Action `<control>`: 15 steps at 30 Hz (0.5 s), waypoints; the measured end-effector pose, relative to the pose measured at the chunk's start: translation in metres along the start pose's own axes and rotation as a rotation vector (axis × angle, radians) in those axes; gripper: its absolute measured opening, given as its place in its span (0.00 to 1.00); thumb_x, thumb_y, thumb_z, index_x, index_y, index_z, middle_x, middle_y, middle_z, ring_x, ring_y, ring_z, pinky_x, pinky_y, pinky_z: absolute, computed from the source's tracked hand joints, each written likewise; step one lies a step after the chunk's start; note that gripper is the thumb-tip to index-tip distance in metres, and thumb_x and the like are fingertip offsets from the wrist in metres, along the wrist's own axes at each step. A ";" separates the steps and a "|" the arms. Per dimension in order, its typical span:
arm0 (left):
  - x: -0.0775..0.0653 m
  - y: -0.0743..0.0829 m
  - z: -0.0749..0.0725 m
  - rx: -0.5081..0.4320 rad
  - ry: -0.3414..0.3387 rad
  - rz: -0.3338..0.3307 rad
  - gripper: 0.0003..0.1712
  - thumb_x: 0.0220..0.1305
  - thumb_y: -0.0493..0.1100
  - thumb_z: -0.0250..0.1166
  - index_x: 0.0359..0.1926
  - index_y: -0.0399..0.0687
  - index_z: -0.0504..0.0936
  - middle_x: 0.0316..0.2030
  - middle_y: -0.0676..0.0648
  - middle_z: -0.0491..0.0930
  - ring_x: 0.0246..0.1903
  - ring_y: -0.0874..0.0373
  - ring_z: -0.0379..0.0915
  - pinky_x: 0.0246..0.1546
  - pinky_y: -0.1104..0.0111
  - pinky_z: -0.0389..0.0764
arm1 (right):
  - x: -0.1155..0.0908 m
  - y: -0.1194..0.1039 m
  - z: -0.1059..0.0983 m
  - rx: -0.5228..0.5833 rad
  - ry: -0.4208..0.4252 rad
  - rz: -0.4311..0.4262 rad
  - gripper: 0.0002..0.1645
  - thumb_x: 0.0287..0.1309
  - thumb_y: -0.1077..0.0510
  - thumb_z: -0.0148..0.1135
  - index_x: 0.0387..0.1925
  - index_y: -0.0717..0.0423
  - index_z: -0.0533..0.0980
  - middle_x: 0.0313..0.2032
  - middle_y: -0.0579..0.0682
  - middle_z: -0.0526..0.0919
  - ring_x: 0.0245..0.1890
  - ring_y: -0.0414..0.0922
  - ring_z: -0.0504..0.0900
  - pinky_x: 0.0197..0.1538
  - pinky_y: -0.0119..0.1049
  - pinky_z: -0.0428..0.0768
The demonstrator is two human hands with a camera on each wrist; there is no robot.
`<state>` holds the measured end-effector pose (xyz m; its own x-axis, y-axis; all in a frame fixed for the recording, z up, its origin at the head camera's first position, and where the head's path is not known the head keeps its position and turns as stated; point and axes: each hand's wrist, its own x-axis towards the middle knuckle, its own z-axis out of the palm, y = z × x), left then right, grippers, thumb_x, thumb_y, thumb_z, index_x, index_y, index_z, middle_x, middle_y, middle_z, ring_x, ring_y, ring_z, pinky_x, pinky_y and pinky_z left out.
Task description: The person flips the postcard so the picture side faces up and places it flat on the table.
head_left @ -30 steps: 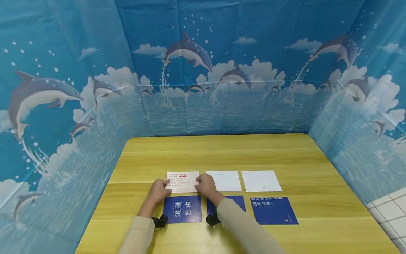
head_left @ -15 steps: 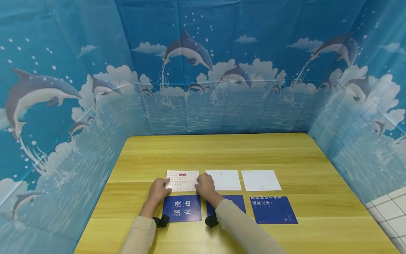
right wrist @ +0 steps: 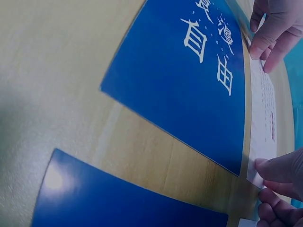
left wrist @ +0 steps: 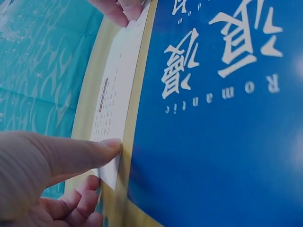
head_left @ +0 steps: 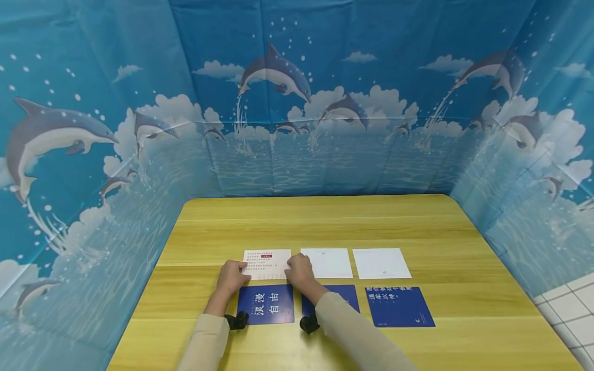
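A white card with printed lines and a small red block lies at the left of the back row. My left hand holds its left end, the thumb on the card's near corner in the left wrist view. At the opposite end, my right hand grips the card with thumb and forefinger, as the right wrist view shows. Just below lies a blue card with white characters. A second blue card is partly hidden under my right forearm.
Two white cards, the middle one and the right one, continue the back row. A third blue card lies front right. The wooden table meets a dolphin-print curtain behind. Black wrist mounts sit under both wrists.
Both hands stay at the ends of the white card, with hardly any shift. The whole view has moved very slightly.
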<state>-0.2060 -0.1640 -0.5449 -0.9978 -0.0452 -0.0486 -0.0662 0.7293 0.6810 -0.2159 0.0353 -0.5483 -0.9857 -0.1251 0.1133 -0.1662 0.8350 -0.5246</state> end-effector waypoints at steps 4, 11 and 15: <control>0.000 -0.002 0.000 -0.014 -0.007 -0.014 0.24 0.45 0.30 0.70 0.46 0.27 0.78 0.47 0.32 0.76 0.32 0.52 0.71 0.29 0.66 0.73 | -0.001 0.000 -0.001 -0.005 0.006 -0.014 0.16 0.42 0.65 0.66 0.09 0.58 0.70 0.17 0.49 0.65 0.23 0.45 0.63 0.27 0.36 0.62; -0.002 -0.002 0.001 -0.018 0.003 0.013 0.23 0.46 0.31 0.68 0.47 0.27 0.77 0.48 0.32 0.75 0.31 0.52 0.70 0.27 0.68 0.70 | -0.002 0.000 -0.001 -0.029 0.020 -0.026 0.13 0.45 0.64 0.66 0.12 0.60 0.73 0.18 0.50 0.67 0.25 0.47 0.65 0.29 0.37 0.64; -0.006 -0.006 0.001 0.007 0.021 0.037 0.24 0.48 0.33 0.66 0.49 0.27 0.76 0.45 0.32 0.75 0.31 0.51 0.66 0.28 0.66 0.67 | -0.004 0.001 -0.001 0.005 0.044 -0.050 0.11 0.45 0.65 0.65 0.14 0.62 0.73 0.19 0.54 0.71 0.26 0.50 0.69 0.29 0.39 0.67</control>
<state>-0.1995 -0.1674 -0.5501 -0.9994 -0.0327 -0.0080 -0.0295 0.7356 0.6768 -0.2119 0.0376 -0.5482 -0.9740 -0.1423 0.1763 -0.2150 0.8257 -0.5216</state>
